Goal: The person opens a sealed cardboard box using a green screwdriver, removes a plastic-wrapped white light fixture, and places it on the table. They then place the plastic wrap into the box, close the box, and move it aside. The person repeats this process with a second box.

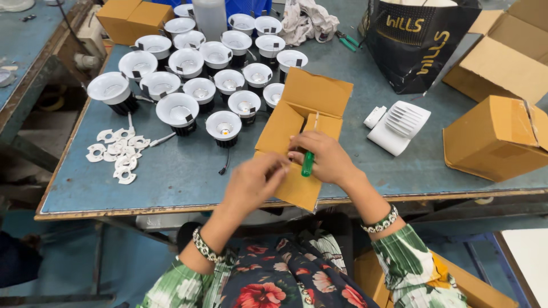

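I keep both hands low at the near edge of the blue-painted metal table point(171, 171). My left hand point(254, 183) curls narrow, fingertips pinching something small I cannot make out, pressed against the near flap of the small open brown cardboard box point(297, 122). My right hand point(323, 158) is closed around a green-handled screwdriver point(307, 163), its shaft pointing away from me into the box mouth.

To do this well, I judge the left hand should brace the box flat so it cannot slide off the edge, while the right keeps the screwdriver in line with its target and turns lightly.

Just beyond the right hand lies a white ribbed plastic driver unit point(398, 126), near but apart from the box. Left of my left hand sits a loose heap of white plastic ring clips point(117, 153). Farther out stands a cluster of white round recessed downlight fittings point(200, 63), faces up. Well right of the hands are closed brown cardboard boxes point(495, 137), and beyond them a black carrier bag point(414, 43).
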